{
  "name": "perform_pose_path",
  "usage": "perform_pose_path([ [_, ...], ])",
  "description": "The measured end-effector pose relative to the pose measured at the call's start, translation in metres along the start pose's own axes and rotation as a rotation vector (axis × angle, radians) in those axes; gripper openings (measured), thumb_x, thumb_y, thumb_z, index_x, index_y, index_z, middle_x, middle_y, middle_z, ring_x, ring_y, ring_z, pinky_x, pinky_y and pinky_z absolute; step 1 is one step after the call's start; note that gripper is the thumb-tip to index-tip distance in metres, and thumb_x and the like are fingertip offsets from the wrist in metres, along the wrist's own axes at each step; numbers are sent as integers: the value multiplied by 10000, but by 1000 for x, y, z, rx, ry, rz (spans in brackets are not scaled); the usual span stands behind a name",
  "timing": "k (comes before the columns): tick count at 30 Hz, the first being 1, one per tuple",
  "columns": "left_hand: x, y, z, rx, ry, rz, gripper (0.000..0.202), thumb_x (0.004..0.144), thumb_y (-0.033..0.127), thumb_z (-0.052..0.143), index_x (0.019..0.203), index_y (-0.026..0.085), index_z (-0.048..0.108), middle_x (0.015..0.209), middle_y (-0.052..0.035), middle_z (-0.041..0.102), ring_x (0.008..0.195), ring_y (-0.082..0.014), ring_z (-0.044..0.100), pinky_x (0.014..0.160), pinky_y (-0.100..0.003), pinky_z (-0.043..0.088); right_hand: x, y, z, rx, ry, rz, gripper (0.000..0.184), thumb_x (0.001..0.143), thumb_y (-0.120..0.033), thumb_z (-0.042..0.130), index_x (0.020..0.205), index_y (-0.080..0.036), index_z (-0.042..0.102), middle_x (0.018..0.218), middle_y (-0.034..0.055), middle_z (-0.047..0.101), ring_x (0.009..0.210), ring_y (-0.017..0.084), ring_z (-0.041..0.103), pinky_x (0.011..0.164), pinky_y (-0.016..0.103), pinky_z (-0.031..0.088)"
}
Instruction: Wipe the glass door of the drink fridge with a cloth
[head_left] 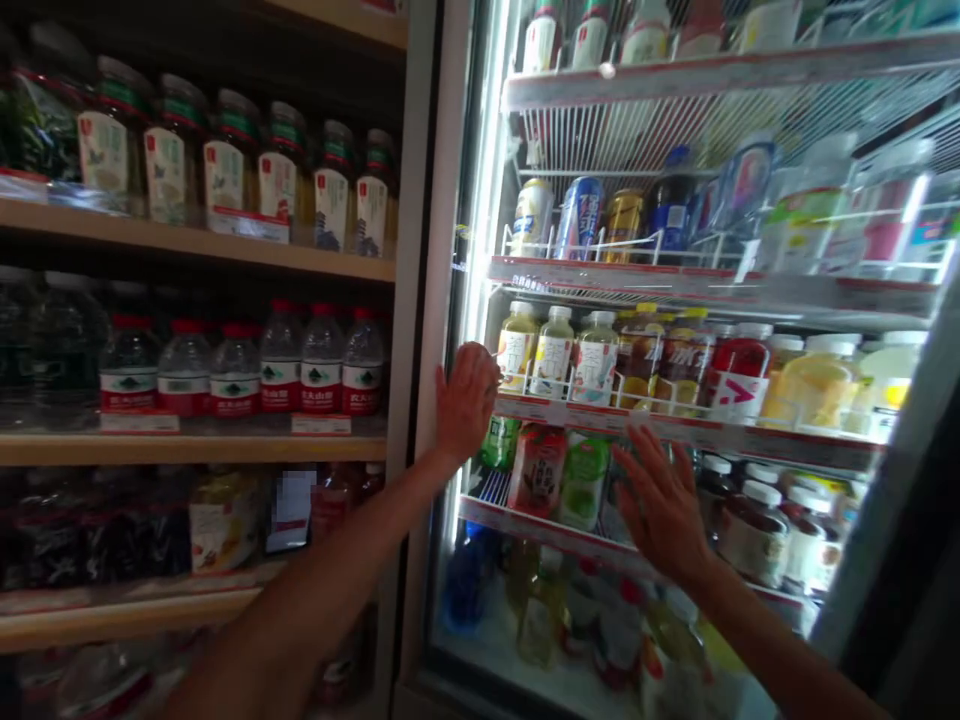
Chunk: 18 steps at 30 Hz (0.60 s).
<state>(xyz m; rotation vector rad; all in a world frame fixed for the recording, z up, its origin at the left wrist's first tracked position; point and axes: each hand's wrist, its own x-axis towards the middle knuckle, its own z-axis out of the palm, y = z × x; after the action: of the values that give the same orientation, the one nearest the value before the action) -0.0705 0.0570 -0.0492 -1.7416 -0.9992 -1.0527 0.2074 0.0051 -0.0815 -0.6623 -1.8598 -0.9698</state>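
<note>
The left hand (466, 400) is open, fingers spread, its palm flat against the tall glass door (469, 240) of a brightly lit refrigerated drinks cabinet, near the door's left edge. The right hand (660, 505) is likewise spread on the same glass, lower and further right. Neither hand grips anything. Behind the glass, white wire-railed shelves (675, 280) with red-trimmed edges carry metal drink cans (577, 215) and plastic juice bottles (555, 350). Left of the cabinet, dimly lit light-wood shelving (187, 450) holds clear plastic water bottles with red caps (322, 360) and, on the shelf above, bottles with cream labels (232, 175). The far end of the room is out of view.
</note>
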Motion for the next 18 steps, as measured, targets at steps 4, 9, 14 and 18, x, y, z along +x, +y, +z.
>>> perform_pose_path([
  [4,3,60,16,-64,-42,284,461,926,290,317,1385,247,307,1466,-44,349,1398,-145,169,1151,-445,135,15,-18,12,128,41,-45,655,862,-115,409,1452,-285,182,1508,61,257,1348,219,329,1099,466,293],
  [9,-8,94,21,-61,-68,-163,540,916,269,275,1413,76,190,1494,-156,252,1415,-197,79,1142,-489,160,34,-47,42,128,65,71,631,896,-166,391,1465,-262,136,1500,69,280,1367,209,290,1107,437,276],
  [14,-29,57,15,-92,11,-117,706,889,354,348,1431,60,5,1485,-216,233,1413,-253,61,1117,-543,148,51,-71,69,-23,32,147,552,894,-327,456,1417,-247,298,1463,102,354,1381,246,251,1121,501,166],
  [18,-43,42,6,-78,22,-117,899,817,567,470,1438,88,29,1459,-253,267,1397,-293,157,1105,-561,124,49,-63,61,-83,73,75,409,881,-296,484,1285,-234,473,1350,84,512,1330,227,357,1130,498,118],
])
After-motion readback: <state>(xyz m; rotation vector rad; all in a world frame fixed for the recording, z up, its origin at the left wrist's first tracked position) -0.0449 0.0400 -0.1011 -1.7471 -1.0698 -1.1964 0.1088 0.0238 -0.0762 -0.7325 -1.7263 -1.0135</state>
